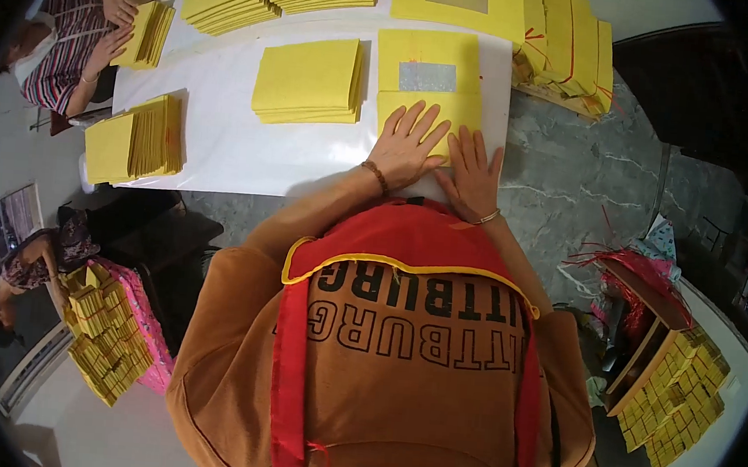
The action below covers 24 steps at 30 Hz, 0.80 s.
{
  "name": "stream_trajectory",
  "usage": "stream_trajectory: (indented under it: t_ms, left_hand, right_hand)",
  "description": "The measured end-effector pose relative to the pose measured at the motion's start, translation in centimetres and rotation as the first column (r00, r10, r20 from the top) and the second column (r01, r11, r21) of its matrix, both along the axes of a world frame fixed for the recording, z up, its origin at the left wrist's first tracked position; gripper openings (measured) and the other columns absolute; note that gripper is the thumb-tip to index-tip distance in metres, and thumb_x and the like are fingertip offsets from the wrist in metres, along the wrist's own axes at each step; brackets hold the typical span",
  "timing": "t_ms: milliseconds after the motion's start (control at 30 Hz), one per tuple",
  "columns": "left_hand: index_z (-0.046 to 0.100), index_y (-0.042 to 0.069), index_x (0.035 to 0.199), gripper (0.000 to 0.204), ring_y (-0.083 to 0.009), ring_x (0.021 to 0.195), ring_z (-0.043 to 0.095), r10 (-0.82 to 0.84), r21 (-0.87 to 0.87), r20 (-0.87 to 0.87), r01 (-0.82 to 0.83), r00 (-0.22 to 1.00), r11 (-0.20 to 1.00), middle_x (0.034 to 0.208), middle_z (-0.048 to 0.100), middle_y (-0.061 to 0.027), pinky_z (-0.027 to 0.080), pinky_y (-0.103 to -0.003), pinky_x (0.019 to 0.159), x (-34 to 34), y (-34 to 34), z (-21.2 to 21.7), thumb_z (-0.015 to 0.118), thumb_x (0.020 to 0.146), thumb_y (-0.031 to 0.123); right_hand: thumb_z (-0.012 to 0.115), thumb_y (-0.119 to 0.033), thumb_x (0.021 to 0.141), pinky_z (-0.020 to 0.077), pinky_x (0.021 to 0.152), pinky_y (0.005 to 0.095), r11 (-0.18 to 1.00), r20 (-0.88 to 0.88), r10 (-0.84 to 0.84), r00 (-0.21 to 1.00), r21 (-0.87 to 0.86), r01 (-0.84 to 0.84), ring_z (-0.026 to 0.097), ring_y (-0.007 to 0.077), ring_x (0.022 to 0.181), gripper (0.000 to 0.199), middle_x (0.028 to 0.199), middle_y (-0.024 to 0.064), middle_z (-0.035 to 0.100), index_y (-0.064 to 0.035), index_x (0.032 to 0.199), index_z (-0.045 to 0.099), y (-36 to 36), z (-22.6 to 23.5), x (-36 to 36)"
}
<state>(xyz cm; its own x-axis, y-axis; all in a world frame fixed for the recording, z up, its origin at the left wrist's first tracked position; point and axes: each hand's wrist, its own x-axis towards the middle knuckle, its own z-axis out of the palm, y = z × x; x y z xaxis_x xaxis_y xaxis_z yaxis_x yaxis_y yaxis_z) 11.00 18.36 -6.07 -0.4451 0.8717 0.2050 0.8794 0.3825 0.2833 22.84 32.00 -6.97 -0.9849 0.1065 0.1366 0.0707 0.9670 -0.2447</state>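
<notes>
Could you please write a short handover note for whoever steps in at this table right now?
Left hand: flat, fingers spread, pressing on the yellow sheet at the near table edge; holds nothing.
Right hand: flat beside the left, on the same sheet's lower right corner; holds nothing.
The sheet lies on the white table and bears a silver foil square; its near part looks folded over under the hands.
Done: a folded yellow stack sits just left of it; more stacks stand further back.
Left: judging by the flat sheets behind, more appear to await folding.
Another person handles a stack at the far left.
</notes>
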Motion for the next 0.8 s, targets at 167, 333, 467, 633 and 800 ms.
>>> stream_trajectory:
  t_ms: [167, 333, 467, 633, 800]
  left_hand:
    - [0.044, 0.007, 0.125, 0.064, -0.0296, 0.116, 0.038, -0.068, -0.023, -0.002, 0.068, 0.998, 0.997, 0.129, 0.041, -0.0126, 0.031, -0.043, 0.095, -0.8, -0.7, 0.4, 0.06, 0.076, 0.044]
    - [0.043, 0.005, 0.125, 0.069, -0.0292, 0.114, 0.038, -0.153, -0.026, 0.041, 0.154, 0.987, 0.988, 0.124, 0.043, -0.0122, 0.031, -0.041, 0.093, -1.7, -0.7, 1.4, 0.064, 0.071, 0.044]
    - [0.043, 0.006, 0.125, 0.071, -0.0298, 0.114, 0.038, -0.2, -0.072, 0.02, 0.201, 0.98, 0.977, 0.124, 0.042, -0.0119, 0.031, -0.041, 0.092, -1.9, -1.0, 1.6, 0.064, 0.07, 0.046]
    - [0.043, 0.008, 0.126, 0.072, -0.03, 0.113, 0.039, -0.228, -0.071, 0.021, 0.229, 0.973, 0.971, 0.125, 0.042, -0.0119, 0.032, -0.041, 0.092, -2.3, -1.2, 1.6, 0.065, 0.069, 0.046]
    - [0.044, 0.008, 0.126, 0.068, -0.0298, 0.111, 0.041, -0.295, -0.1, 0.098, 0.305, 0.95, 0.947, 0.124, 0.043, -0.013, 0.034, -0.039, 0.09, -3.6, -1.1, 2.2, 0.063, 0.071, 0.044]
  right_hand:
    - [0.042, -0.039, 0.089, 0.0135, 0.102, 0.0574, 0.996, 0.029, 0.019, 0.999, -0.084, -0.017, 0.027, 0.0241, 0.13, 0.051, 0.138, 0.009, 0.035, -0.0091, 0.131, 0.039, 1.0, -0.9, 0.0]
    - [0.033, -0.033, 0.094, 0.0219, 0.105, 0.0385, 0.387, 0.057, -0.088, 0.994, -0.918, 0.087, 0.037, 0.0204, 0.125, 0.046, 0.132, 0.0113, 0.043, -0.0052, 0.13, 0.041, 4.3, 0.6, -0.9]
    - [0.027, -0.038, 0.096, 0.0257, 0.103, 0.0315, 0.162, 0.188, -0.24, 0.952, -0.96, 0.23, 0.042, 0.0199, 0.12, 0.053, 0.125, 0.0119, 0.05, 0.001, 0.127, 0.042, 4.7, 1.3, -2.0]
    - [0.036, -0.034, 0.096, 0.0359, 0.094, 0.0284, 0.203, 0.154, -0.309, 0.938, -0.954, 0.223, 0.052, 0.0183, 0.104, 0.046, 0.108, 0.0106, 0.059, 0.0037, 0.117, 0.051, 4.0, 1.1, -2.6]
    - [0.041, -0.029, 0.095, 0.0389, 0.089, 0.0265, 0.072, 0.252, -0.351, 0.902, -0.953, 0.294, 0.055, 0.0158, 0.097, 0.04, 0.101, 0.0082, 0.061, 0.0036, 0.114, 0.054, 4.0, 2.1, -2.4]
